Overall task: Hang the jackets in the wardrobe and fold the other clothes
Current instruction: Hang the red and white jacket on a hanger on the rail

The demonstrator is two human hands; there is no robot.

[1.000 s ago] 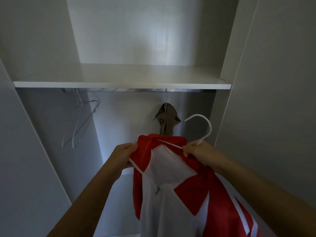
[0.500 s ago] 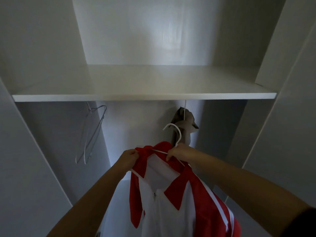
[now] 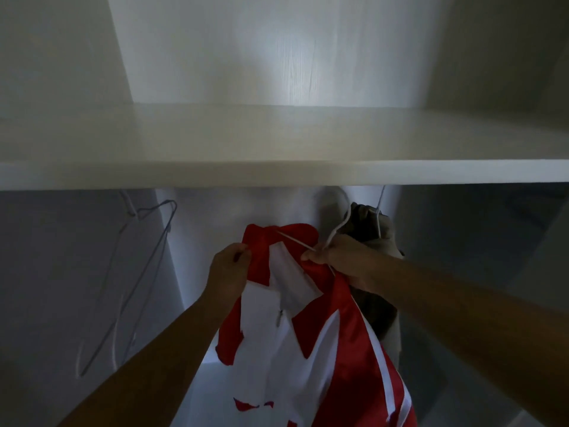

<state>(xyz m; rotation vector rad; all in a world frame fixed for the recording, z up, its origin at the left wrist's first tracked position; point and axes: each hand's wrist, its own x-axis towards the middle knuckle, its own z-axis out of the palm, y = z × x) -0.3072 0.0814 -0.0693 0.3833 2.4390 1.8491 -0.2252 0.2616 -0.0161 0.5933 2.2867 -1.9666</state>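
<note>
I hold a red and white jacket (image 3: 308, 349) up inside the wardrobe, just below the shelf. My left hand (image 3: 229, 268) pinches the red collar at its left side. My right hand (image 3: 341, 257) grips the collar's right side together with the neck of a white hanger (image 3: 337, 224). The hanger's hook rises to the shelf's underside, and one thin arm of it lies across the collar. The rail is hidden behind the shelf edge.
A white shelf (image 3: 277, 174) spans the wardrobe above my hands. A brown-grey garment (image 3: 369, 229) hangs right behind my right hand. Two or three bare wire hangers (image 3: 144, 266) dangle at the left. Wardrobe walls close in on both sides.
I have moved closer and raised the jacket. The hanger's hook has gone up to the underside of the shelf, next to the hanging brown-grey garment.
</note>
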